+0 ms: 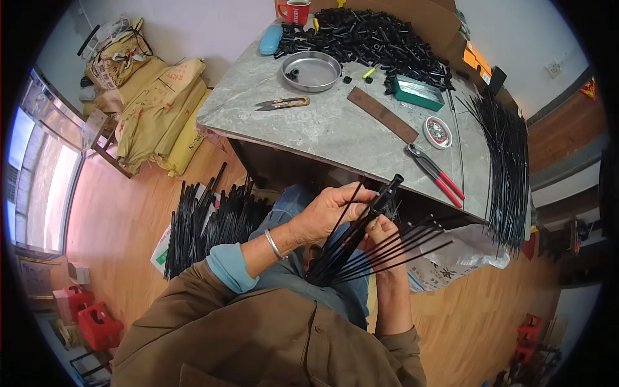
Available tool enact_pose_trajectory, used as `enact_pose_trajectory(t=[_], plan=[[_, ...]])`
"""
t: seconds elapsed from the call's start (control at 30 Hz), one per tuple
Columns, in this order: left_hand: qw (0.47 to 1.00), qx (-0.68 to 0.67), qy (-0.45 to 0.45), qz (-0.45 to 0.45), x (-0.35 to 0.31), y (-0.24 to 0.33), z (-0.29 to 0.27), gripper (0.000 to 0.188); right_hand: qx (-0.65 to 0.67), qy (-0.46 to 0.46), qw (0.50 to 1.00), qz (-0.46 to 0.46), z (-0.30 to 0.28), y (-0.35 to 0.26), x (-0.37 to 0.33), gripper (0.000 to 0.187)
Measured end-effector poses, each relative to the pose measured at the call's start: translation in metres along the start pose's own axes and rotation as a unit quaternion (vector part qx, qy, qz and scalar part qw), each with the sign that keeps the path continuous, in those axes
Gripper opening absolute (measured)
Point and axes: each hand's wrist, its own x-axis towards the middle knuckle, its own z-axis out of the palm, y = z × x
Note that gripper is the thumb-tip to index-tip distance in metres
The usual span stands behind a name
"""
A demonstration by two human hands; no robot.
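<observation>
Above my lap I hold an umbrella-like frame (335, 258) of thin black ribs, some splayed out to the right. A black tube (388, 191) sticks up at its upper end. My left hand (334, 209), with a metal bangle at the wrist, is closed round the upper part, its fingertips by the tube. Just below the tube my right hand (382, 231) pinches the frame, its fingers partly hidden by the ribs. Whether a smaller part sits in those fingertips I cannot tell.
On the grey table (322, 132) lie black plastic parts (367, 39), a round metal tray (311, 71), snips (282, 103), a rusty bar (382, 115), red-handled pliers (435, 175) and thin black rods (506, 168). More rods (213, 222) lie left of my legs.
</observation>
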Motion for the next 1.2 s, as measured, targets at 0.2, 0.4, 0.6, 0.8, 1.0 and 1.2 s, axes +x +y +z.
enact_pose_trajectory(t=[0.2,0.4,0.6,0.8,1.0,1.2], plan=[[0.998,0.008,-0.013,-0.058,0.001,0.002,-0.004,0.042,-0.053,0.026,0.998,-0.012,0.013,-0.014,-0.01,0.013],[0.995,0.046,-0.081,-0.02,0.008,0.005,-0.016,0.042,-0.046,-0.052,0.997,0.041,0.004,-0.021,-0.002,0.023],[0.985,0.014,-0.138,-0.106,0.017,0.02,-0.02,0.05,-0.088,-0.193,0.976,0.056,-0.006,-0.033,0.007,0.045],[0.974,0.029,-0.195,-0.114,0.033,0.021,-0.028,0.048,-0.055,-0.227,0.971,0.041,0.003,-0.044,0.002,0.049],[0.987,0.022,-0.058,-0.151,0.028,0.029,-0.01,0.044,-0.066,-0.164,0.984,0.027,-0.002,-0.042,-0.005,0.032],[0.988,-0.004,0.114,-0.107,0.002,0.026,0.008,0.046,-0.065,-0.061,0.996,0.005,0.002,-0.032,-0.003,0.032]])
